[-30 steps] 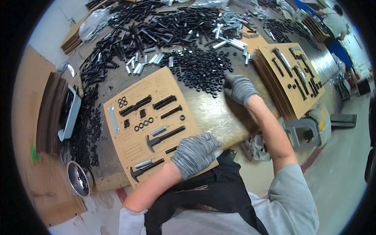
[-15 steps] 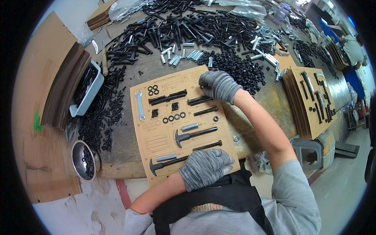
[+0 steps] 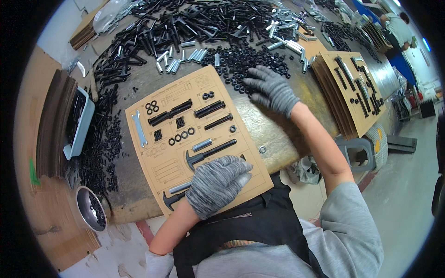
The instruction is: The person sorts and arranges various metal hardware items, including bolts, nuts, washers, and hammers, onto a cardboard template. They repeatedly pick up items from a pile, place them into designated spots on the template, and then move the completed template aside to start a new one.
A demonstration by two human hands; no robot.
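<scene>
My left hand [image 3: 219, 186], in a grey knit glove, lies with fingers stretched over the lower part of a printed cardboard sheet [image 3: 256, 180]. Partly under it are a T-headed black bolt [image 3: 171, 200] and a silver sleeve [image 3: 180, 188]. My right hand [image 3: 272, 90], gloved alike, hovers with spread fingers at the near edge of a heap of black nuts [image 3: 236, 65]. Laid out on the sheet are a wrench [image 3: 138, 129], black rings [image 3: 181, 136], long black bolts [image 3: 169, 112], another T-headed bolt [image 3: 211, 154] and two black nuts [image 3: 208, 95] near its top right.
Black T-headed bolts [image 3: 171, 28] and silver sleeves [image 3: 197, 56] are heaped behind the sheet. A filled cardboard sheet tops a stack [image 3: 331, 92] on the right. At left stand a blue bin [image 3: 83, 125] and a metal bowl [image 3: 88, 211]. A washer [image 3: 263, 149] lies near the table edge.
My right hand has left the sheet's top right corner and moved to the nut heap, its fingers now spread. Two nuts show where it was. My left hand stays on the sheet.
</scene>
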